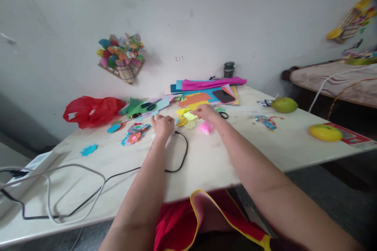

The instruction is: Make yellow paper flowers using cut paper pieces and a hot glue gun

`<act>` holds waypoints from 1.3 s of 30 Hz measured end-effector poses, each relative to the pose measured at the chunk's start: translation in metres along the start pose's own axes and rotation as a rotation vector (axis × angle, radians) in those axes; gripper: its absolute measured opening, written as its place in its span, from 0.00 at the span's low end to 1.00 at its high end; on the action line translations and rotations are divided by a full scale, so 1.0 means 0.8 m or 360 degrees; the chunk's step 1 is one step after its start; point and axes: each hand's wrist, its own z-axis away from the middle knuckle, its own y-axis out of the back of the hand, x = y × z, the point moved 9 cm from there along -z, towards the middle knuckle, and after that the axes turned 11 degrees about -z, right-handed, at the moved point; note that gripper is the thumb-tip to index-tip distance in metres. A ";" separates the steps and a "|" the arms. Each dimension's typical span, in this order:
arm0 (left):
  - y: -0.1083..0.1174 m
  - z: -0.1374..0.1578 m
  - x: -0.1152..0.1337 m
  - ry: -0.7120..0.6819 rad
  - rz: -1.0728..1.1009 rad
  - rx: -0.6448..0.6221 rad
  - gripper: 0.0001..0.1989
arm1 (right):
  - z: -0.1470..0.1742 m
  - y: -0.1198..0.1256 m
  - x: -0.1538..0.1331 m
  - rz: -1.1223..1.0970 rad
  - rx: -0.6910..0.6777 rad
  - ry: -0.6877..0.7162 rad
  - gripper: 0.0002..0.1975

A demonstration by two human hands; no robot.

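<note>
- Straight to the middle of the bench: holds the right hand over the yellow shapes and the pale yellow shapes, with fingers bent down close to the paper.
- Impossible to tell a pinch from a mere touch here, so no call on the right grip.
- Across to the left: holds the left hand low, with fingers loosely curled, near the yellow group and the tip of the black cable. Half covers something whitish with the wrist; too hidden to name. No call on this grip either.
- Done, by the look of it: plenty of cutting! Shows a cluster of flower shapes just left of the left hand, a lone blue shape farther out, and a blue disc near the red bag.
- Looks midway at best, as a judgement: small pieces in loose groups, with larger stock such as the orange sheet and the magenta sheet seemingly uncut at the back, so probably more to shape and sort.
- Spots scissors on the paper behind, out of both hands, plus a black handle loop beside the right wrist.
- Spots a pink packet just in front of the right hand; sealed or opened, hard to say.
</note>
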 end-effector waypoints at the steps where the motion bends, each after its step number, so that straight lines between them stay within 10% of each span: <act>1: 0.000 0.000 0.000 -0.0001 -0.0001 0.0014 0.13 | -0.002 0.001 0.003 0.0009 0.0023 0.0007 0.17; 39: -0.002 0.038 0.136 -0.1053 -0.0020 -0.0083 0.14 | -0.007 -0.011 0.023 -0.0544 0.0004 -0.0131 0.10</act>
